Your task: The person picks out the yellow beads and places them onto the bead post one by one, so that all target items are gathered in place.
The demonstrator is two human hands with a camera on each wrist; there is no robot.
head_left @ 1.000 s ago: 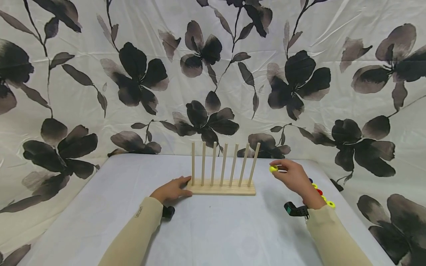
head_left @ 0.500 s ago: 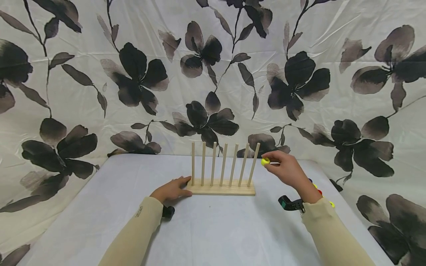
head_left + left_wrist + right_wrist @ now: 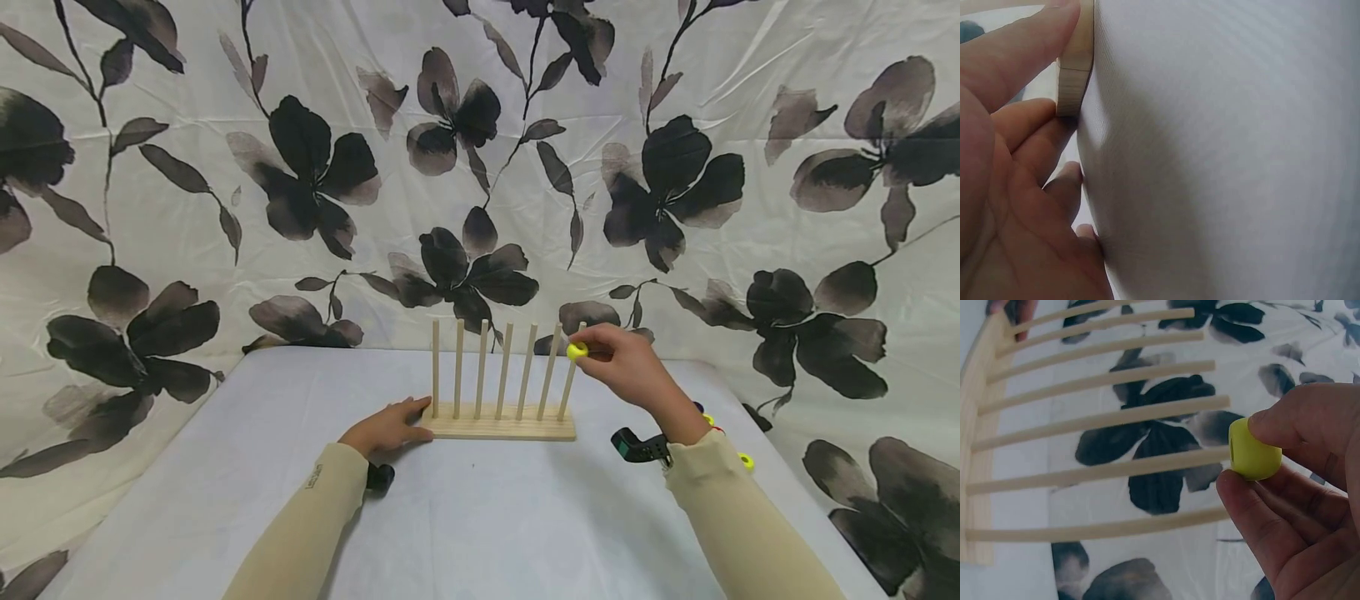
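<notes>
A wooden peg rack (image 3: 498,423), a flat base with a row of several upright dowels, stands on the white table. My left hand (image 3: 386,428) grips the left end of its base, thumb at the front corner and fingers at the back; the left wrist view shows the thumb (image 3: 1022,53) along the wood. My right hand (image 3: 626,367) pinches a yellow bead (image 3: 577,351) between thumb and fingers, near the top of the rightmost dowel and overlapping it. In the right wrist view the bead (image 3: 1254,453) has its hole turned toward the dowel tips.
At the table's right side, several small beads lie in a row partly behind the right forearm, among them a yellow bead (image 3: 746,461) and a dark blue bead (image 3: 699,407). A floral cloth (image 3: 465,167) hangs behind the white table (image 3: 480,517).
My right hand has carried the yellow bead leftward and up, from right of the rack to the top of the rightmost dowel. The left hand and the rack have stayed put.
</notes>
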